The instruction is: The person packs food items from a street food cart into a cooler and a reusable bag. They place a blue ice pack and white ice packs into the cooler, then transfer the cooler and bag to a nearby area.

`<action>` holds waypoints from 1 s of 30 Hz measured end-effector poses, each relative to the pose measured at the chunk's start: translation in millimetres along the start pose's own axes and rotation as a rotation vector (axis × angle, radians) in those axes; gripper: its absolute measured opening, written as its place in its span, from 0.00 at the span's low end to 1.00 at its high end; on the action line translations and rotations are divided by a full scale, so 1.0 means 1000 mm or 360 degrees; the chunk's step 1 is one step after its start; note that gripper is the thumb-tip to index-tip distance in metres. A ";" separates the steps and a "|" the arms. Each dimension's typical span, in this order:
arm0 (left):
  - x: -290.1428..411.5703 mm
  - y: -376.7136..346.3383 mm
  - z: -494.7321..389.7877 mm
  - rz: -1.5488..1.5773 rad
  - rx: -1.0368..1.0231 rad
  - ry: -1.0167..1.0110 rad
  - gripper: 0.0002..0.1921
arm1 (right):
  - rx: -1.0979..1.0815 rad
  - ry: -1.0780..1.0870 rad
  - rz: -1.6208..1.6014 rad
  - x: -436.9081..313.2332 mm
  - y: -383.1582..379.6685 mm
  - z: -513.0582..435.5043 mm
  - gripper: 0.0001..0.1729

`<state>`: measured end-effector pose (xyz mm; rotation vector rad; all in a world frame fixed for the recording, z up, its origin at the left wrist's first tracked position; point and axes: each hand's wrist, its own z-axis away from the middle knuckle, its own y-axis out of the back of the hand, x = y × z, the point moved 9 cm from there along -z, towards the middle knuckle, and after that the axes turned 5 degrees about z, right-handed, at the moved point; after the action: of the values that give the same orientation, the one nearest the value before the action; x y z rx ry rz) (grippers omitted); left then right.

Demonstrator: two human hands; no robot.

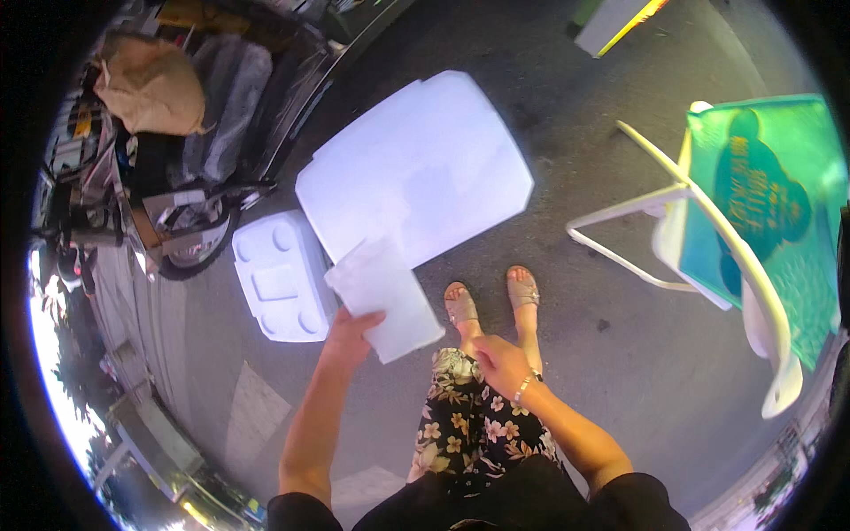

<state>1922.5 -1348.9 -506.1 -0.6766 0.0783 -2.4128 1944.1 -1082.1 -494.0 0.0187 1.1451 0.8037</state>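
Observation:
My left hand (352, 335) grips a flat, whitish rectangular slab (392, 299) by its near left edge, thumb lying on top. The slab's far corner overlaps a large white foam box (418, 159) with cut-off corners; whether the two touch I cannot tell. Left of that box stands a smaller white foam piece (279, 272), with round hollows and a rectangular recess on its upper face. Held over my floral trousers, my right hand (505, 366) has its fingers curled, with nothing visible in them. A bracelet circles its wrist.
At the right stands a white-framed chair (690, 189) with a green printed cover (764, 219). A parked two-wheeler (192, 232) and a tan sack (153, 86) are at the left. A board with a yellow edge (617, 30) is at the top. Grey pavement (631, 372) lies underfoot.

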 end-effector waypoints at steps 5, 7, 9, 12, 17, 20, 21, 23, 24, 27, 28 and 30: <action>0.007 -0.030 0.081 -0.0080 -0.0048 0.0004 0.30 | 0.0550 -0.0331 0.0045 0.004 0.118 0.106 0.10; -0.001 -0.066 0.116 -0.0126 -0.0290 0.0016 0.31 | 0.0668 -0.0406 0.0002 -0.013 0.150 0.162 0.10; 0.001 -0.120 0.160 -0.0171 -0.0548 0.0029 0.32 | 0.0637 -0.0499 -0.0164 -0.037 0.173 0.215 0.11; -0.001 -0.211 0.232 -0.0138 -0.0827 0.0041 0.34 | 0.0636 -0.0484 -0.0150 -0.084 0.213 0.283 0.13; -0.015 -0.348 0.346 -0.0166 -0.1139 -0.0026 0.35 | 0.0892 -0.0260 -0.0262 -0.103 0.297 0.369 0.13; -0.042 -0.433 0.391 -0.0184 -0.1239 -0.0057 0.35 | 0.1053 -0.0152 -0.0401 -0.087 0.368 0.414 0.13; -0.052 -0.462 0.406 -0.0204 -0.1208 -0.0130 0.34 | 0.1064 -0.0131 -0.0495 -0.078 0.390 0.431 0.13; -0.089 -0.528 0.429 -0.0226 -0.1197 -0.0028 0.30 | 0.1161 -0.0102 -0.0877 -0.056 0.441 0.474 0.15; -0.110 -0.572 0.443 -0.0227 -0.1287 -0.0042 0.29 | 0.1196 -0.0025 -0.0935 -0.044 0.473 0.499 0.18; -0.174 -0.666 0.466 -0.0057 -0.1360 -0.0037 0.24 | 0.1307 0.0032 -0.0827 0.004 0.571 0.547 0.19; -0.193 -0.690 0.471 -0.0041 -0.1369 -0.0015 0.24 | 0.1308 0.0012 -0.0834 0.019 0.598 0.557 0.22; -0.224 -0.737 0.481 -0.0004 -0.1400 0.0043 0.23 | 0.1231 0.0074 -0.0861 0.024 0.654 0.564 0.23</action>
<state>1899.1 -574.6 -31.8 -1.0020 1.1922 -2.3232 2042.3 -380.5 0.9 0.3197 1.3624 -0.1438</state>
